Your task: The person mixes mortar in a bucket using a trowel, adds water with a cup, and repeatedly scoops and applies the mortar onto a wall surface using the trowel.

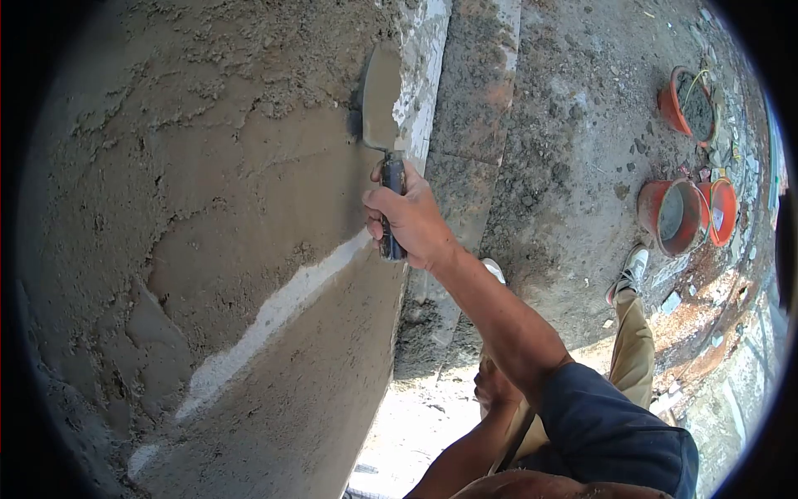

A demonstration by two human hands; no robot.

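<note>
Low and close to the body, the left hand (496, 384) is in shadow, well apart from the right; whether it grips anything I cannot tell. Farther out, the right hand (411, 218) is clamped round the handle of the trowel (382, 104), which is at the wall (258, 187) near its edge. Its long axis runs nearly straight up the view, blade tip away from the person, tilted slightly left, handle butt downward. Beyond, red buckets (652, 208) stand on the ground (573, 195).
</note>
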